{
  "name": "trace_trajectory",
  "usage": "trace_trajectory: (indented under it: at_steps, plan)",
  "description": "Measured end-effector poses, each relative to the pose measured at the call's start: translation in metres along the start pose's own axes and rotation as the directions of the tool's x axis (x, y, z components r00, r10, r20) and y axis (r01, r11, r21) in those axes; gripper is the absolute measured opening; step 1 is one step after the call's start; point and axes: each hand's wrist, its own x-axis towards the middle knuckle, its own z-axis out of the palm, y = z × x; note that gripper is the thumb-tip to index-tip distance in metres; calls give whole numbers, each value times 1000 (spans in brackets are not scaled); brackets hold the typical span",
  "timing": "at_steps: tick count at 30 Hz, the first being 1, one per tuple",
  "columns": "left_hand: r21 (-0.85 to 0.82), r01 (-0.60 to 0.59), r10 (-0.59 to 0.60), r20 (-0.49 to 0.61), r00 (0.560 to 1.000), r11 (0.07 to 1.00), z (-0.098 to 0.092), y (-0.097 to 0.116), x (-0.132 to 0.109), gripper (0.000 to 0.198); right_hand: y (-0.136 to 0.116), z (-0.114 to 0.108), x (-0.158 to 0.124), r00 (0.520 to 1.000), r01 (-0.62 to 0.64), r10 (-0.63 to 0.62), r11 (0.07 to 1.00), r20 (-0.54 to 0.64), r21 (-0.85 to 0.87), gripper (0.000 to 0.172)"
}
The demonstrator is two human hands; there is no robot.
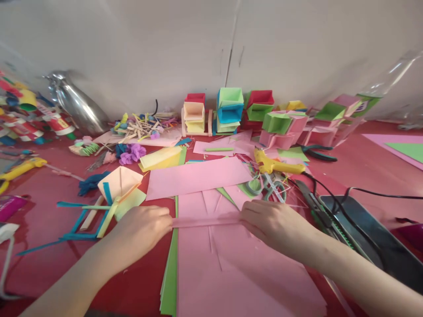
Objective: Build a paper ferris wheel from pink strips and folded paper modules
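A narrow pink paper strip [206, 221] stretches level between my two hands, over a stack of large pink sheets [238, 273]. My left hand [148, 226] is closed on its left end, and my right hand [271, 220] is closed on its right end. Green sheets [170, 273] stick out under the stack's left edge. Beyond the strip lies a wide pink paper band [198, 176]. Beside my left hand are a folded peach paper piece [121, 179] and a frame of blue strips [77, 222]. Grey-green scissors [276, 190] lie beyond my right hand.
A yellow glue gun [277, 166] with a black cable, a cutter knife [324, 215] and a dark tray [366, 229] are at the right. Folded paper boxes [230, 108] stand along the wall. A metal jug [77, 103] is at the back left.
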Motion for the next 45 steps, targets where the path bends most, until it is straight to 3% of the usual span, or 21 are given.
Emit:
trace_trajectory:
  at_steps: [4, 10, 16, 22, 25, 30, 33, 36, 40, 45]
  plan:
    - [182, 96, -95, -12, 995, 979, 8, 18, -4, 32, -6, 1, 4, 997, 69, -64, 983, 38, -172, 15]
    - [161, 67, -35, -191, 981, 985, 18, 14, -9, 27, -16, -8, 15, 982, 1, 39, 978, 184, -210, 11]
    - [148, 25, 28, -348, 937, 989, 17, 10, -9, 15, -33, -7, 31, 992, 65, -36, 967, 120, -247, 24]
    - [191, 35, 55, -446, 893, 981, 18, 17, -8, 16, -47, 4, 48, 989, 145, -132, 948, 62, -282, 21]
    - [205, 40, 74, -519, 851, 978, 10, 17, -15, 17, -44, -7, 36, 987, 154, -158, 938, 12, -312, 23]
    - [177, 45, 78, -630, 772, 983, -9, 4, -21, 20, -35, -45, -19, 989, 75, -119, 922, -94, -380, 31]
    - [83, 93, -10, -692, 722, 992, -18, -1, -1, 27, -51, -59, -47, 969, 11, -125, 885, -214, -465, 30]
    - [-24, 87, -79, -701, 709, 996, -21, 7, 36, 26, -86, -56, -55, 978, -18, -83, 880, -191, -474, 22]
    - [-119, -17, -65, -650, 757, 993, -13, 23, 81, 19, -130, -30, -46, 990, -133, 96, 897, -106, -422, 18]
    - [-187, -124, -10, -588, 809, 974, 8, 29, 91, 25, -149, 3, -39, 970, -243, 222, 914, -101, -325, 19]
